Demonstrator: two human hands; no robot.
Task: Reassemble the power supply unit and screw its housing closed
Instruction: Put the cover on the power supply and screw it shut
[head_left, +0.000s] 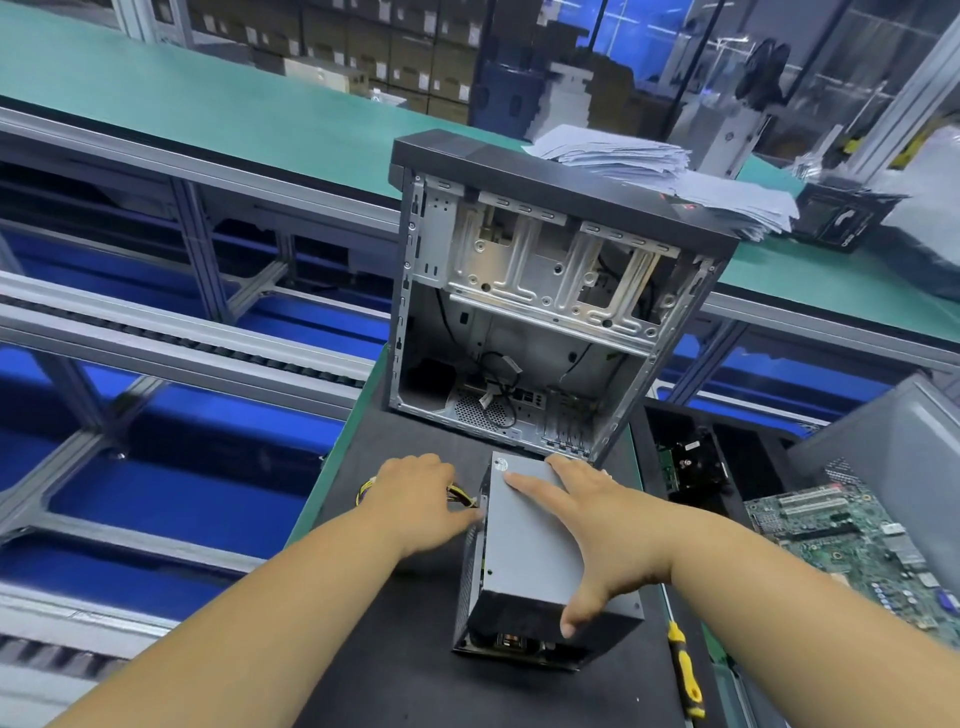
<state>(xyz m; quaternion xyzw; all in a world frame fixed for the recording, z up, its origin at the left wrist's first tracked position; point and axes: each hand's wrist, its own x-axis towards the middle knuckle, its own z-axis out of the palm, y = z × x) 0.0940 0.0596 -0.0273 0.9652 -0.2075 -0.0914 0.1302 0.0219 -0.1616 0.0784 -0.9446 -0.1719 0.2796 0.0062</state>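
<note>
— While the right hand (587, 525) lies spread over the grey power supply unit (530, 551), where is its thumb?
— Hooked down over the near end face, with the fingers stretched flat along the top cover toward the far end. So that hand grips the housing from above.

— And the left hand (415, 499)?
— It sits at the unit's left side, fingertips at the side wall next to the bundle of yellow and black cables (460, 494) coming out there. The fingers look curled, but whether they pinch anything I cannot tell.

— Where does the unit lie?
— On the dark mat (395, 649) of the counter, lengthwise away from the person, its perforated side wall facing left.

— What stands beyond it?
— An open computer case (540, 296), upright just past the unit's far end, bare metal drive bays above and loose wires low inside.

— Anything to the right?
— A yellow-handled screwdriver (683, 670) lies on the mat near the unit's near right corner. Farther right rests a green motherboard (852, 540), with a grey side panel (898, 457) behind it. A stack of papers (675, 176) sits on the green conveyor (208, 104) behind the case.
</note>
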